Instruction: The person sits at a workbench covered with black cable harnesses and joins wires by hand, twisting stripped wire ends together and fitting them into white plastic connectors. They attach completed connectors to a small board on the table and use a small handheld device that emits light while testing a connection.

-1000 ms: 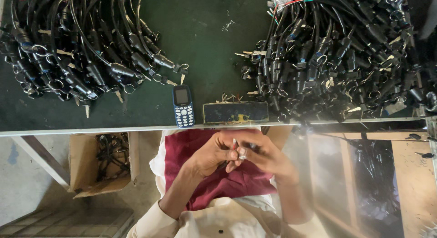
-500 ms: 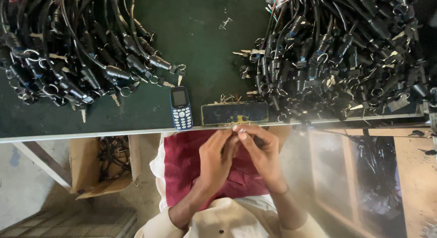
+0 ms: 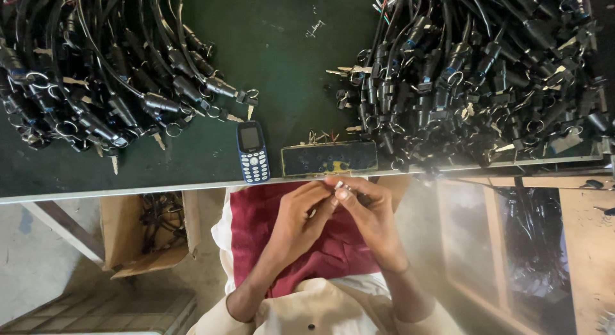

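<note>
hands (image 3: 336, 210) together, fingertips pinching small part (image 3: 340, 187)

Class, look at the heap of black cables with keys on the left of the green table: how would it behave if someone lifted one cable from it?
The left heap of cables looks tangled, so one strand would probably drag its neighbours. The cables curve loosely, suggesting they are floppy. The keys on rings would likely swing and snag.

Blue keypad phone (image 3: 252, 151) (dark screen) on table; cardboard box (image 3: 138, 236) beneath.
</note>
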A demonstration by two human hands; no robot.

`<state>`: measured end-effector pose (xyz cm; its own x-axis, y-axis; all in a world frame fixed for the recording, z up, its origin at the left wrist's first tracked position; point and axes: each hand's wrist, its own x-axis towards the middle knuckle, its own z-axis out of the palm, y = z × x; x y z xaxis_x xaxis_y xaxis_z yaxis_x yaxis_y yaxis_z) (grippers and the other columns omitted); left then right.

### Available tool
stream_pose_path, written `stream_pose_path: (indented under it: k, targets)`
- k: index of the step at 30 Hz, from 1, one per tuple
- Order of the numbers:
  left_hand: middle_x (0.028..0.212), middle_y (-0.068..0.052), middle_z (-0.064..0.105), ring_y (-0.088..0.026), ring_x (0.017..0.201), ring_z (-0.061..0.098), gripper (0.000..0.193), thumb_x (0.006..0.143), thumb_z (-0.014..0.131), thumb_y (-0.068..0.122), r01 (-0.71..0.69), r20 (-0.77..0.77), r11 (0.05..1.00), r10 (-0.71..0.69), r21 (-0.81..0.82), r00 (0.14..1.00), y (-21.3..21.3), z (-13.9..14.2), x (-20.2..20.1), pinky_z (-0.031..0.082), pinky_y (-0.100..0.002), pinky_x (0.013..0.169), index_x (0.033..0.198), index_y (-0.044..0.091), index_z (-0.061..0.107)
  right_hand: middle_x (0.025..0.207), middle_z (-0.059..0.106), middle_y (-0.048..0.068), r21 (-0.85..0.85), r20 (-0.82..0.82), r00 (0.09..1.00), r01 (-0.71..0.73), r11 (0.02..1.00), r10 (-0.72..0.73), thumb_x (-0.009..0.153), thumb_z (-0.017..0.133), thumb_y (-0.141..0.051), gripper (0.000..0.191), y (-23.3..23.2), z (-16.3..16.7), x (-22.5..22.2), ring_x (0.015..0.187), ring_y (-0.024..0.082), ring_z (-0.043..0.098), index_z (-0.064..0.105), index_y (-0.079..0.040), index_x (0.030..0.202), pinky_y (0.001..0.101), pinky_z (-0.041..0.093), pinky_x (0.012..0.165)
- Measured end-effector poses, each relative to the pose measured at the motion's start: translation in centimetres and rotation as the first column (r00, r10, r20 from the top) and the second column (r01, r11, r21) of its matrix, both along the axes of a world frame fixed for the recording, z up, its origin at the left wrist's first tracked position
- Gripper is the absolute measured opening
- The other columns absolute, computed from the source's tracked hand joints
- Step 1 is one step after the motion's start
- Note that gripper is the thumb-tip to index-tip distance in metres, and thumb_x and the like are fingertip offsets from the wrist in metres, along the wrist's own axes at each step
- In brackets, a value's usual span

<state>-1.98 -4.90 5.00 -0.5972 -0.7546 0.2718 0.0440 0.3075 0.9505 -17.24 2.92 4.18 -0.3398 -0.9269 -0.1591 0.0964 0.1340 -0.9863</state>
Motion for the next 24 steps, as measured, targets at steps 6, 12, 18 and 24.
stream_pose_path:
  k: [6,12,18,24]
  targets:
    - [0.090,-0.013,0.065,-0.027,0.070,0.063,0.010,0.093,0.064,-0.004,0.010,0.109,0.993,-0.022,0.114,0.994,0.8,1.1,-0.2,0.047,-0.034,0.057,0.103,-0.004,0.066,0.106,0.077,0.009,-0.062,0.153,0.986,0.073,0.995,-0.063,0.100,0.066,-0.010,0.020,0.1,-1.0,0.2,0.093,0.011,0.068,0.076,0.004,0.111,0.0265,0.056,0.084]
    - [0.081,-0.014,0.059,-0.027,0.066,0.058,0.012,0.093,0.065,-0.008,-0.110,0.025,0.988,0.108,0.110,0.994,1.9,0.0,-0.9,0.045,-0.034,0.058,0.103,-0.003,0.068,0.098,0.079,0.009,-0.026,0.033,0.997,0.078,0.997,-0.077,0.098,0.068,-0.012,0.021,0.4,-0.6,0.7,0.087,0.010,0.069,0.079,0.004,0.107,0.0247,0.057,0.081]
    - [0.086,-0.013,0.062,-0.025,0.069,0.062,0.016,0.091,0.062,-0.010,-0.129,-0.026,0.980,0.135,0.153,0.991,2.8,-0.4,-1.2,0.048,-0.031,0.060,0.105,-0.003,0.067,0.094,0.078,0.006,0.041,0.066,0.998,-0.023,0.999,0.020,0.098,0.067,-0.013,0.024,0.8,0.9,0.2,0.084,0.008,0.067,0.079,0.004,0.109,0.0228,0.055,0.076]
    - [0.080,-0.012,0.061,-0.023,0.068,0.062,0.007,0.094,0.065,-0.008,-0.078,-0.031,0.992,0.081,0.099,0.996,2.5,0.2,-0.8,0.049,-0.032,0.060,0.098,-0.003,0.066,0.082,0.067,0.000,-0.015,0.262,0.963,0.073,0.997,-0.067,0.102,0.064,-0.016,0.022,1.3,-0.5,0.5,0.072,0.004,0.058,0.070,0.002,0.113,0.0200,0.045,0.060]
